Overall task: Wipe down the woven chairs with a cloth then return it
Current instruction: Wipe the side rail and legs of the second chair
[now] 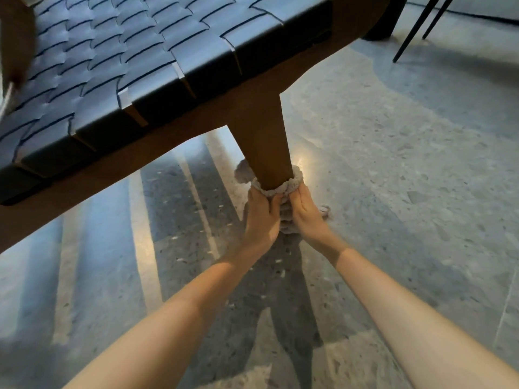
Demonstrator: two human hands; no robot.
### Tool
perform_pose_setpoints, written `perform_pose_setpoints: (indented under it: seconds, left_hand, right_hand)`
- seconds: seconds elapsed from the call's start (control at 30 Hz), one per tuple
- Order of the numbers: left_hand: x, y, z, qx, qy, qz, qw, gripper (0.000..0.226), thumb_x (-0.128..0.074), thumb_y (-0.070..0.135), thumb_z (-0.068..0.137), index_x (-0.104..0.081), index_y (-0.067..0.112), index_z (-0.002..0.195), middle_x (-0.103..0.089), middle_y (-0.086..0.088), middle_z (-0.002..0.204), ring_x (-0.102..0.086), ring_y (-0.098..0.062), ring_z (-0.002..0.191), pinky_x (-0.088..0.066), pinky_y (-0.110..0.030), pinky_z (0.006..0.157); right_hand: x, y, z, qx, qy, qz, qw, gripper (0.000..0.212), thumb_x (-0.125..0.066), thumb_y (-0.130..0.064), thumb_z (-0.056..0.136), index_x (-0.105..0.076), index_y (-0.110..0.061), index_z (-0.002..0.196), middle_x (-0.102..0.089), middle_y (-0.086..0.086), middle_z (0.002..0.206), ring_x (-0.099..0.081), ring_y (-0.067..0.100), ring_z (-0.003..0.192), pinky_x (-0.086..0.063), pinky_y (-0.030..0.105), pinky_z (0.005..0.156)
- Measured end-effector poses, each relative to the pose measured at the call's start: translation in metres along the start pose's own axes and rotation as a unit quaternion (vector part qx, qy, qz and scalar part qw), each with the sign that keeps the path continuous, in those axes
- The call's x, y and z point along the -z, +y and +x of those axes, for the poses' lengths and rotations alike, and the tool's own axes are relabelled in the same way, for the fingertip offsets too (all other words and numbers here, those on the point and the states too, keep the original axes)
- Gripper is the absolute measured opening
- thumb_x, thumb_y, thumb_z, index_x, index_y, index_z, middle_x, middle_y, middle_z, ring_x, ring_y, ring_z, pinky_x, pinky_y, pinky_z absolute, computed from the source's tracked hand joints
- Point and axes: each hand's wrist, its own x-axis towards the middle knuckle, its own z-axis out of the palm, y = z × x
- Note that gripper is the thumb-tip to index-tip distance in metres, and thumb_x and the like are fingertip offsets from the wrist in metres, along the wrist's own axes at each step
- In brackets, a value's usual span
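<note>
Speckled grey terrazzo floor (393,178) lies under the dark woven-strap chair (134,60), where left hand (262,217) and right hand (304,214) both grip the pale fluffy cloth (280,188) wrapped low round its brown wooden leg (264,141), so leg-wiping is likely underway, next sliding the wrap along the leg

Pretty dim overall, with a cool bluish cast. Warm glare spot on the terrazzo floor (407,178) just behind the chair leg (262,141), plus pale light stripes under the woven seat (112,66). Long dark shadows across the tiles. Wide-angle bending at the edges, smeary blur top left, mushy detail everywhere.
</note>
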Motion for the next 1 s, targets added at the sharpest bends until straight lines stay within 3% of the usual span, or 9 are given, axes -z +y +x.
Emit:
perform_pose_setpoints:
  seconds: [0.13, 0.2, 0.33, 0.4, 0.47, 0.6, 0.73, 0.83, 1.0]
  left_hand:
    - [-0.004, -0.014, 0.006, 0.079, -0.075, 0.081, 0.991, 0.044, -0.039, 0.014, 0.101, -0.029, 0.001, 0.142, -0.05, -0.01, 0.133, -0.053, -0.024, 0.118, -0.037, -0.001, 0.086]
    - [-0.002, -0.014, 0.008, 0.083, -0.111, 0.136, 0.981, 0.045, -0.035, 0.018, 0.102, -0.027, 0.006, 0.145, -0.047, -0.009, 0.139, -0.048, -0.024, 0.125, -0.032, -0.004, 0.083]
    - [-0.004, -0.001, 0.001, 0.105, -0.099, 0.078, 0.986, 0.043, -0.035, 0.016, 0.102, -0.025, 0.005, 0.143, -0.048, -0.006, 0.131, -0.051, -0.018, 0.116, -0.039, 0.002, 0.073]
    - [-0.003, 0.009, -0.007, 0.084, -0.055, 0.064, 0.993, 0.039, -0.034, 0.014, 0.102, -0.029, 0.003, 0.14, -0.049, -0.006, 0.121, -0.049, -0.013, 0.106, -0.038, 0.005, 0.064]
    - [0.0, 0.02, -0.011, 0.048, 0.004, 0.058, 0.997, 0.036, -0.034, 0.018, 0.102, -0.035, 0.004, 0.136, -0.053, -0.004, 0.12, -0.054, -0.016, 0.109, -0.044, -0.002, 0.078]
    - [0.012, 0.055, -0.015, -0.005, 0.081, 0.063, 0.995, 0.036, -0.037, 0.025, 0.102, -0.039, 0.01, 0.135, -0.057, -0.01, 0.125, -0.056, -0.023, 0.111, -0.045, -0.029, 0.094]
    - [0.031, 0.098, -0.021, -0.051, 0.119, 0.074, 0.989, 0.038, -0.039, 0.027, 0.101, -0.039, 0.014, 0.136, -0.055, -0.002, 0.128, -0.053, -0.013, 0.111, -0.039, -0.02, 0.089]
    - [0.044, 0.119, -0.028, -0.09, 0.125, 0.003, 0.988, 0.032, -0.043, 0.027, 0.1, -0.045, 0.013, 0.129, -0.056, 0.004, 0.117, -0.053, -0.004, 0.099, -0.041, -0.014, 0.083]
    - [0.052, 0.118, -0.041, -0.087, 0.172, -0.01, 0.981, 0.022, -0.048, 0.023, 0.099, -0.057, 0.02, 0.118, -0.062, 0.005, 0.114, -0.057, -0.006, 0.102, -0.045, -0.01, 0.085]
  right_hand:
    - [0.004, 0.013, -0.006, -0.032, -0.034, 0.002, 0.999, 0.028, -0.02, -0.052, 0.1, -0.028, -0.055, 0.126, -0.05, 0.005, 0.129, -0.052, 0.024, 0.117, -0.044, 0.041, 0.104]
    - [0.007, 0.014, -0.006, -0.037, -0.051, -0.002, 0.998, 0.038, -0.02, -0.032, 0.105, -0.027, -0.032, 0.143, -0.042, -0.005, 0.13, -0.045, 0.013, 0.119, -0.04, 0.012, 0.099]
    - [0.012, 0.008, -0.013, -0.042, -0.019, -0.005, 0.999, 0.026, -0.028, -0.027, 0.105, -0.046, -0.027, 0.123, -0.062, 0.008, 0.115, -0.06, 0.021, 0.102, -0.052, 0.037, 0.09]
    - [0.015, -0.002, -0.016, -0.018, 0.035, -0.022, 0.999, 0.02, -0.037, -0.02, 0.103, -0.055, -0.026, 0.098, -0.064, 0.0, 0.087, -0.059, 0.009, 0.079, -0.05, 0.024, 0.069]
    - [0.018, -0.021, -0.021, 0.022, 0.083, -0.005, 0.996, 0.029, -0.046, -0.015, 0.1, -0.055, -0.029, 0.077, -0.054, -0.016, 0.064, -0.047, -0.002, 0.059, -0.035, 0.012, 0.053]
    - [0.019, -0.066, -0.023, 0.093, 0.145, 0.017, 0.985, 0.035, -0.056, -0.011, 0.095, -0.054, -0.029, 0.065, -0.047, -0.018, 0.047, -0.037, -0.001, 0.048, -0.025, 0.013, 0.047]
    - [0.026, -0.114, -0.026, 0.119, 0.183, 0.058, 0.974, 0.029, -0.065, -0.015, 0.089, -0.061, -0.027, 0.063, -0.05, -0.022, 0.048, -0.039, -0.006, 0.055, -0.034, 0.013, 0.052]
    - [0.032, -0.14, -0.027, 0.116, 0.185, 0.093, 0.971, 0.008, -0.07, -0.02, 0.087, -0.077, -0.019, 0.088, -0.068, -0.021, 0.07, -0.057, -0.01, 0.071, -0.049, 0.015, 0.067]
    - [0.029, -0.149, -0.035, 0.105, 0.233, 0.072, 0.964, 0.023, -0.072, -0.016, 0.084, -0.074, -0.011, 0.107, -0.074, -0.004, 0.097, -0.065, -0.008, 0.082, -0.053, 0.013, 0.075]
